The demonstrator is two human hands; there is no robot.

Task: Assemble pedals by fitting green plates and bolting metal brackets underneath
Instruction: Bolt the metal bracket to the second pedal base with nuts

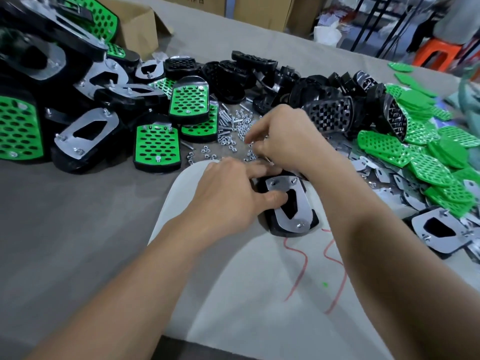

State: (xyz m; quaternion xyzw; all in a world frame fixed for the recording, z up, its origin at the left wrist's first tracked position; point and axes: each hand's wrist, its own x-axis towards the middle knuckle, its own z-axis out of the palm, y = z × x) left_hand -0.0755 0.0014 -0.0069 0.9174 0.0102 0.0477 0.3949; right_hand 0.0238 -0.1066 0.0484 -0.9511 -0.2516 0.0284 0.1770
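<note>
Nearest: white sheet point(233, 294) with red scribbles on the grey table point(78, 216), both forearms coming in over it

On its far part the pedal point(293, 224) lay underside up, metal bracket point(288, 203) on top, long axis running near-right to far-left. Bolt ends stuck up through the bracket at the near end and at both far corners

Left hand point(228, 196) pinned the pedal from the left: thumb pressed into the bracket's cut-out, fingers laid together across the far-left edge. Not pinching anything, just holding it down

Right hand point(283, 136) sat just beyond the pedal's far end, fingers curled together, fingertips pinched on something small. Probably a nut, too small to tell

Key relation: the far bolt ends lay directly nearside of the right fingertips, very close. Right hand is the nearer one for threading; left is tied up clamping. My guess for the next move is a short pull back toward the far-right stud

Beyond the hands: loose nuts and bolts point(233, 126) scattered on the table. Left, finished pedals with green plates point(157, 146). Right, loose green plates point(415, 152) and spare brackets. Far centre, bare black pedal bodies point(272, 74)
</note>
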